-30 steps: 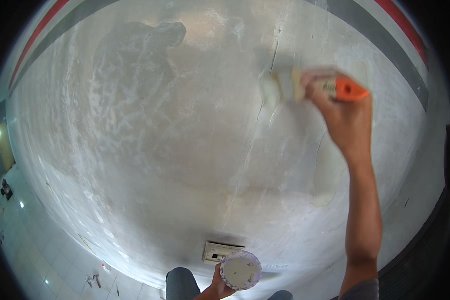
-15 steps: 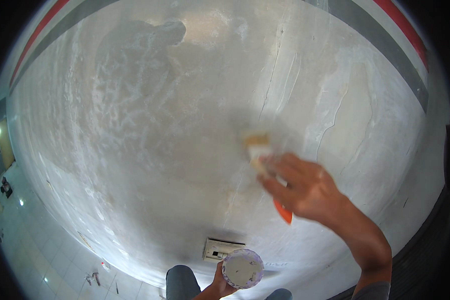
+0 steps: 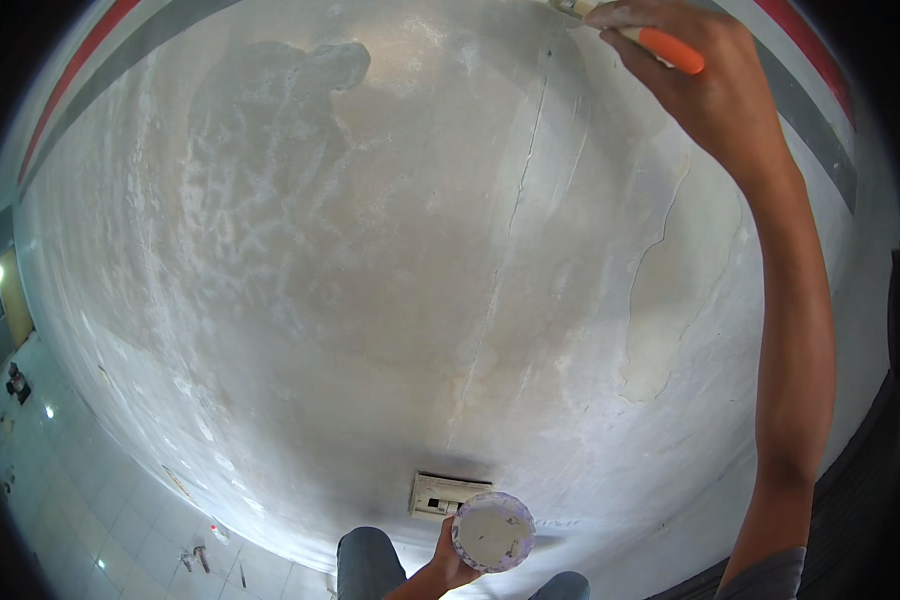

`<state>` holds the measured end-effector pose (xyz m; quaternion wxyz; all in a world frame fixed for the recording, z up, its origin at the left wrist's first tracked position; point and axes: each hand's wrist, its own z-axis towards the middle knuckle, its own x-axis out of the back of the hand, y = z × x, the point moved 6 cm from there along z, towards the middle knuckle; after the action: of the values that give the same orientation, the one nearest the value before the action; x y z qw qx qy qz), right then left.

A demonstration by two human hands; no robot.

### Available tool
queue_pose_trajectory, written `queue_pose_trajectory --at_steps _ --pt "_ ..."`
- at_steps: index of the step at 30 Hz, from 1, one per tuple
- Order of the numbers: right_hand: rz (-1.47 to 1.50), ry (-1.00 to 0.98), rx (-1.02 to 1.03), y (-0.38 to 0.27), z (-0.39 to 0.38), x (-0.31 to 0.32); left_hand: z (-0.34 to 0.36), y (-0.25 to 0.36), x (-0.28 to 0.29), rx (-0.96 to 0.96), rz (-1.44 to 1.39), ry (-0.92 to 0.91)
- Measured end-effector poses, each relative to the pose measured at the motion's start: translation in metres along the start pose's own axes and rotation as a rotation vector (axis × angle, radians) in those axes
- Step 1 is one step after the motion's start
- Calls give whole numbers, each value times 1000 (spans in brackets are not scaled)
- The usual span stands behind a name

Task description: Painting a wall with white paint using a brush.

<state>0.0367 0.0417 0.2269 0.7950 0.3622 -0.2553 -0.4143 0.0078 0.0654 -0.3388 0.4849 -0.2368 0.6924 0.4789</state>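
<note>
My right hand (image 3: 705,85), raised high on the right, is closed round the orange-tipped handle of a paintbrush (image 3: 670,50). The brush head meets the wall near the top edge of the view, and its bristles are partly cut off there. Low in the middle, my left hand (image 3: 450,560) grips a round tub (image 3: 493,533) with a purple-smeared rim and pale grey liquid inside. In front of me spreads a patchy grey wall (image 3: 400,270). A long crack (image 3: 526,165) runs down it below the brush, and a peeled patch (image 3: 675,280) lies to its right.
A switch plate (image 3: 438,494) is set in the wall just behind the tub. On the tiled floor (image 3: 135,520) at lower left lie several small tools and a red-and-white bottle (image 3: 218,534). A dark object (image 3: 17,383) stands farther off. Grey and red stripes cross the wall's top corners.
My right hand has swept the paintbrush up from mid-wall to the top edge, with the arm now stretched out. The left hand and tub have stayed nearly in place.
</note>
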Motion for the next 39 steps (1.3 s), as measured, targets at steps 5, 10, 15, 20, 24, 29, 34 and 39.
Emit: queue_pose_trajectory --at_steps 5,10,15,20,24,29,34,39 --pt "-138 -90 107 -59 -56 -47 4 -1 11 29 -19 17" --pt "446 -245 100 -147 -105 -49 3 2 9 -4 -21 20" --pt "924 -309 -155 -103 -74 -68 6 -2 19 2 -32 -7" --pt "321 -282 -439 0 -29 -64 9 -4 12 47 -17 86" --pt "134 -42 -254 -9 21 -6 13 -9 29 67 -60 74" --pt "-170 -109 -37 -36 -28 -55 6 -5 17 70 -45 121" --pt "180 -136 225 -138 -92 -65 8 -8 24 47 -81 37" --pt "891 -295 -112 -121 -94 -65 6 -6 20 60 -41 68"
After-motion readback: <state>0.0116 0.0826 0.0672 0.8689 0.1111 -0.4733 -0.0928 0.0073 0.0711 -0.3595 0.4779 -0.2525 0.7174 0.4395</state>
